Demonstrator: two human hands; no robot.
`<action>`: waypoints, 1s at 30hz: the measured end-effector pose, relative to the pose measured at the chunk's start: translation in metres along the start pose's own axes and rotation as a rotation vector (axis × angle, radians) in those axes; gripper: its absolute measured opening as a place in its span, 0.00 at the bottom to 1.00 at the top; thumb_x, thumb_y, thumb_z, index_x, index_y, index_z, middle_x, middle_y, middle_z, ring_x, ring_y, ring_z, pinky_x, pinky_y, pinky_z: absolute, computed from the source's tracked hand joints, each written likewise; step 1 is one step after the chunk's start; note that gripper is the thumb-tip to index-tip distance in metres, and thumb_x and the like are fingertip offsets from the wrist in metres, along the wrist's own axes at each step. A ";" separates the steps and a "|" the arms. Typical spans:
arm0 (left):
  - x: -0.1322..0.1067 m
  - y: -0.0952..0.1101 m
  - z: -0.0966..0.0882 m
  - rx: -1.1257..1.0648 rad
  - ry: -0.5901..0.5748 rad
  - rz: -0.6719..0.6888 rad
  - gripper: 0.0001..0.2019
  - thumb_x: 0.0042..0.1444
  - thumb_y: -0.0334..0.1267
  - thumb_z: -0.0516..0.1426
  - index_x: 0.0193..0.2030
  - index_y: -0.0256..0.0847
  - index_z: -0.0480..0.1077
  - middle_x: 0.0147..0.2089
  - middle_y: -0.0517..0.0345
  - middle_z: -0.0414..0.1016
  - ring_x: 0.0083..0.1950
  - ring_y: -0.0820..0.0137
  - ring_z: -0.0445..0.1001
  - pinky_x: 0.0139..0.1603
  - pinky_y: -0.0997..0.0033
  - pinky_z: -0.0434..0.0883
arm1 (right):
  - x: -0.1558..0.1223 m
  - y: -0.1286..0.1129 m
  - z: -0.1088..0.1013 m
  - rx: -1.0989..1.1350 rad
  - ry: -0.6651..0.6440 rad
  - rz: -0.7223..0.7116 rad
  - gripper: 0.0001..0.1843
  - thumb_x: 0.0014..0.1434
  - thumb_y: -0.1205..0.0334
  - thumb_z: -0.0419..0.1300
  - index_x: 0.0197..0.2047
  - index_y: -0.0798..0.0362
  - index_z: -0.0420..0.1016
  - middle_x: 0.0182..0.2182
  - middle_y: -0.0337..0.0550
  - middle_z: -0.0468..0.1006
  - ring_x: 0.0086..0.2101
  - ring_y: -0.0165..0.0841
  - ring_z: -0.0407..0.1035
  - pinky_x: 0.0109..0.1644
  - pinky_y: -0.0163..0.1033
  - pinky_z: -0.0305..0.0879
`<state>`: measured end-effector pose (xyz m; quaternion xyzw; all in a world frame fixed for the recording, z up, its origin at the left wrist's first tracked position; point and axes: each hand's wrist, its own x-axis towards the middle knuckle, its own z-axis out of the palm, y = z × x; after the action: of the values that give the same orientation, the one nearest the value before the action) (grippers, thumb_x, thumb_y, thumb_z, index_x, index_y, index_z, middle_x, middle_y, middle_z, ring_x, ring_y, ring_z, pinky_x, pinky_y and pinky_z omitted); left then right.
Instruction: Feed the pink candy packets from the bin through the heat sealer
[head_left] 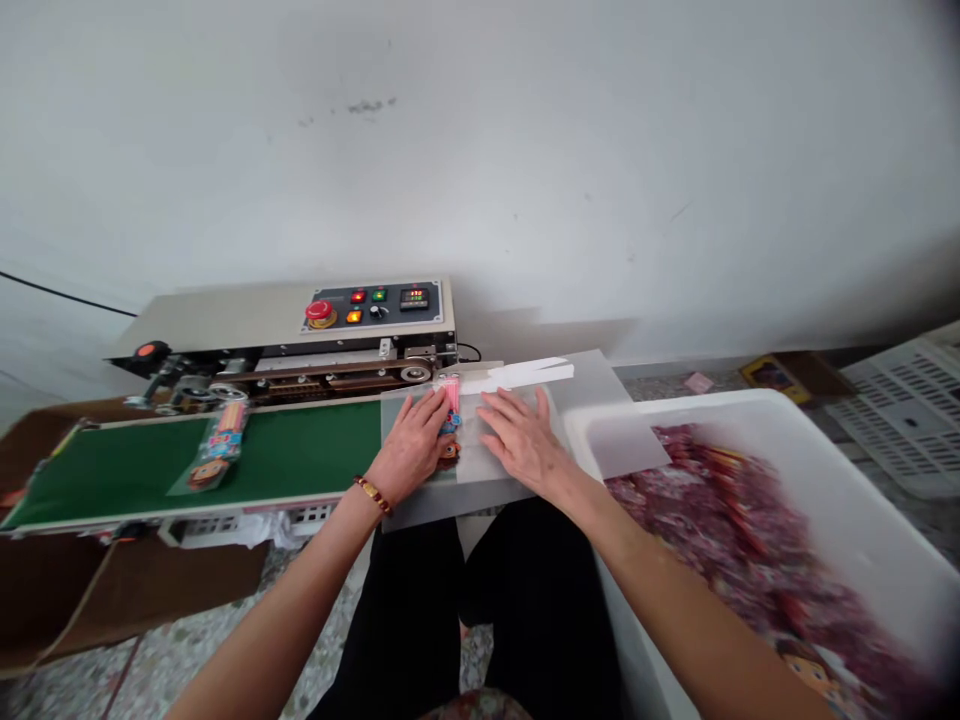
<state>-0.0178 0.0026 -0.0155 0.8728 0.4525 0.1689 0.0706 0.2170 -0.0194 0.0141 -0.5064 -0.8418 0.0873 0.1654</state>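
A clear plastic packet with pink sticks and a cartoon figure (pixel 451 420) lies on a frosted plastic sheet (pixel 585 400) at the right end of a sealing machine. My left hand (pixel 415 445) rests flat on the packet's left side, fingers stretched out. My right hand (pixel 523 440) lies flat just right of the packet, fingers spread, pressing on the sheet. A second packet of the same kind (pixel 217 450) rides on the green conveyor belt (pixel 300 455) further left.
The sealing machine (pixel 292 335) has a control panel with a red stop button (pixel 320 312) and lit switches. A large white tub (pixel 847 500) of several more packets stands at my right. A white crate (pixel 900 410) is beyond it, a brown cardboard box (pixel 45 590) at left.
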 end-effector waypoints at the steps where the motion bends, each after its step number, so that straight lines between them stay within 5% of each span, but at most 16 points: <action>1: -0.001 -0.002 -0.002 -0.004 -0.006 0.009 0.25 0.68 0.36 0.51 0.70 0.36 0.59 0.73 0.39 0.62 0.75 0.54 0.60 0.75 0.40 0.57 | 0.002 -0.002 0.001 0.015 0.002 0.003 0.18 0.70 0.63 0.52 0.60 0.50 0.74 0.65 0.51 0.71 0.67 0.49 0.59 0.72 0.71 0.37; 6: -0.004 0.000 -0.004 -0.040 -0.026 0.086 0.27 0.68 0.36 0.52 0.72 0.36 0.56 0.74 0.39 0.59 0.76 0.54 0.57 0.76 0.40 0.57 | 0.026 -0.001 -0.001 0.107 0.028 0.075 0.18 0.70 0.67 0.52 0.59 0.50 0.75 0.60 0.50 0.77 0.61 0.43 0.67 0.71 0.63 0.43; 14: -0.009 0.006 0.002 -0.034 -0.029 0.108 0.29 0.69 0.38 0.51 0.74 0.36 0.52 0.74 0.37 0.58 0.77 0.53 0.56 0.75 0.38 0.56 | 0.082 0.000 0.001 0.064 -0.104 0.179 0.18 0.66 0.70 0.51 0.46 0.48 0.83 0.48 0.49 0.79 0.52 0.42 0.70 0.56 0.50 0.56; 24: -0.009 0.006 -0.002 -0.035 -0.061 0.113 0.28 0.70 0.38 0.50 0.74 0.36 0.53 0.74 0.39 0.59 0.77 0.54 0.54 0.76 0.39 0.54 | 0.083 0.006 -0.003 0.180 -0.193 0.157 0.21 0.64 0.74 0.51 0.43 0.46 0.84 0.45 0.43 0.81 0.49 0.38 0.72 0.55 0.48 0.54; 30: -0.011 0.005 -0.001 -0.042 -0.065 0.116 0.28 0.70 0.38 0.51 0.74 0.35 0.53 0.75 0.37 0.57 0.77 0.52 0.53 0.76 0.38 0.54 | 0.075 0.017 -0.001 0.175 -0.103 0.227 0.20 0.65 0.72 0.51 0.48 0.49 0.82 0.49 0.47 0.80 0.52 0.39 0.69 0.56 0.50 0.54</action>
<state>-0.0197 -0.0093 -0.0156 0.9009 0.3949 0.1539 0.0936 0.1989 0.0550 0.0239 -0.5769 -0.7755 0.2043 0.1548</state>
